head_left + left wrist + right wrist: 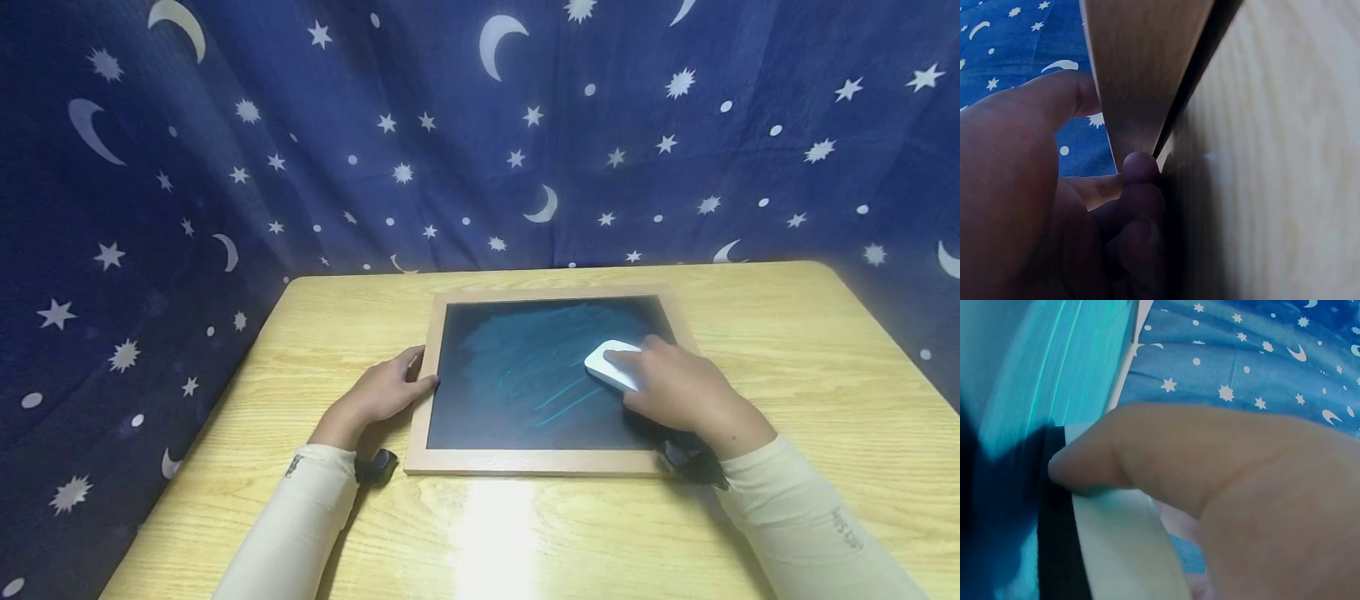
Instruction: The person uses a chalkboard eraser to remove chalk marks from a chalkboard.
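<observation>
A small chalkboard (487,417) with a light wooden frame lies flat on the table, its dark face smeared with blue-green chalk and crossed by a few brighter streaks. My left hand (385,390) grips the left side of the frame, thumb over the top. In the left wrist view, the fingertips (1140,167) touch the frame's outer side (1141,69) near the tabletop. My right hand (675,385) holds a white chalkboard eraser (611,364) against the board's right half. The right wrist view shows the eraser's dark felt layer (1059,544) on the chalky surface, the thumb along its side.
The light wood-grain table (345,325) extends around the board on all sides. A dark blue cloth with moons and stars (450,125) hangs behind the table and along its left. Black straps (377,468) sit at the wrists, below pale sleeves.
</observation>
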Demonstrator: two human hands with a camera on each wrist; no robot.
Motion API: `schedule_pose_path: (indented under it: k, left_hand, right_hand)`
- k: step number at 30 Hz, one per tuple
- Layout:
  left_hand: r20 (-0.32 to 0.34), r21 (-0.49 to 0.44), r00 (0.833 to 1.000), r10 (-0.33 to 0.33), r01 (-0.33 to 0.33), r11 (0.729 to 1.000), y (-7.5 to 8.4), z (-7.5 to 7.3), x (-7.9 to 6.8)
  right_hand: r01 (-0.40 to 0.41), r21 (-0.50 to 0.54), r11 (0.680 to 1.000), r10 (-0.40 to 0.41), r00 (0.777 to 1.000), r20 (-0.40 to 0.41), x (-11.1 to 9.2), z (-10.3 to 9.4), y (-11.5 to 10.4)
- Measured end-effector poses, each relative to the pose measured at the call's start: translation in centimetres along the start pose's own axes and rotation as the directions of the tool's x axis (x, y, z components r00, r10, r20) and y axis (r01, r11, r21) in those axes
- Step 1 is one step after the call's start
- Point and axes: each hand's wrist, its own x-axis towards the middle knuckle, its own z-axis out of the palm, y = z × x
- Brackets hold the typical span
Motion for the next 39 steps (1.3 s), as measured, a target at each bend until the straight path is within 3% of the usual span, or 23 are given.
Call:
schedule_pose_path:
  k: [10,24,39]
  left_hand:
    - [-0.010,0.003,1.000,-0.004,0.004,1.000,0.0,0.0,0.0]
    - [-0.009,-0.007,1.000,-0.007,0.007,1.000,0.1,0.1,0.0]
    - [-0.019,0.012,1.000,0.003,-0.002,1.000,0.0,0.3,0.1]
  right_hand:
    - [0.093,-0.009,0.996,-0.093,0.994,-0.057,0.3,1.2,-1.0]
    - [0.162,0.040,0.986,-0.158,0.983,-0.095,0.6,3.4,-3.7]
    - [0.264,-0.018,0.964,-0.265,0.962,-0.061,-0.2,4.0,-5.9]
